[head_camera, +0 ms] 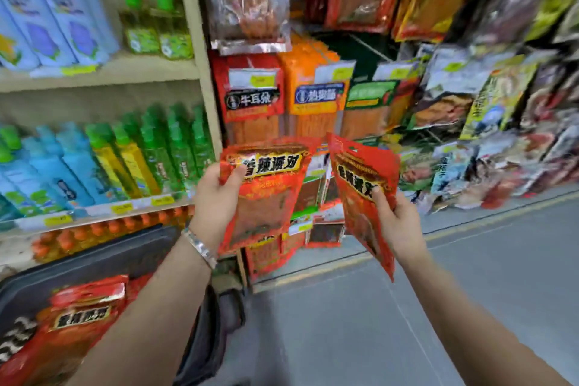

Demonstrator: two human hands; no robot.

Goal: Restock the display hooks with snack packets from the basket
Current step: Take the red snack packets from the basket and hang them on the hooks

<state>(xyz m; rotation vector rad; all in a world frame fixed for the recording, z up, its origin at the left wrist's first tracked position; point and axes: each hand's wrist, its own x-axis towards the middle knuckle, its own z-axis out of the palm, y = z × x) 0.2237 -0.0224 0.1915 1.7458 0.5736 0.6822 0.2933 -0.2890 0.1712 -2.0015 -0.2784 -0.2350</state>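
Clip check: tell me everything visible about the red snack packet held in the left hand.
The packet is flat, glossy red plastic film, with a yellow-and-black lettered banner across its top and a darker window below showing brownish contents. It is held roughly upright, front to the camera, before the hanging display packets. The left hand grips its left edge, thumb on the front near the banner. A second red packet, in the right hand, sits close beside it; contact cannot be told.

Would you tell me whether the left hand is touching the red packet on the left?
Touching. The head view shows the left hand gripping the left red packet, its thumb laid across the packet's upper left corner.
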